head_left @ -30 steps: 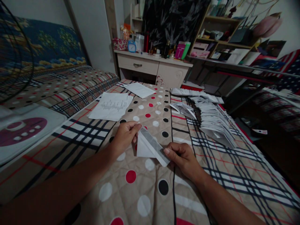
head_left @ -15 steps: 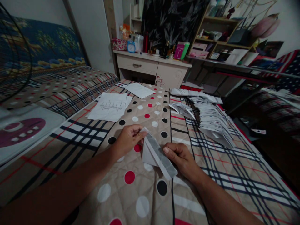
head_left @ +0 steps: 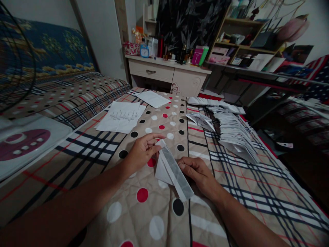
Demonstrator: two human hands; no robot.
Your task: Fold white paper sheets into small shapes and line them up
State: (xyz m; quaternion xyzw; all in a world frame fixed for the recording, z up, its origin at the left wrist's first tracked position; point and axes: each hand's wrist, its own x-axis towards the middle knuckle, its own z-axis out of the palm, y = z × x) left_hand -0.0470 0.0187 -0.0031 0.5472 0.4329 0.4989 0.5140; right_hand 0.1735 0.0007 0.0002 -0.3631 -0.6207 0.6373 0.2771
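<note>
A folded sheet of white paper (head_left: 177, 171), with a long greyish strip along its right side, is held above the patterned bedspread (head_left: 133, 219). My left hand (head_left: 144, 151) pinches its upper end between thumb and fingers, the index finger stretched out past the edge. At the paper's right edge, my right hand (head_left: 196, 171) grips with thumb on top and fingers curled underneath. A triangular flap of the paper points down to the left. To the right lies a long row of folded papers (head_left: 236, 137), with a separate folded paper (head_left: 200, 120) beside it.
Flat printed sheets (head_left: 120, 116) lie ahead on the left, near another white sheet (head_left: 154, 98). A white appliance with a purple panel (head_left: 28, 144) stands at far left. A cream dresser (head_left: 151, 70) stands beyond the bed.
My left index finger has stretched out away from the paper. The folded paper has shifted slightly, its lower end a little lower. My right hand has hardly moved.
</note>
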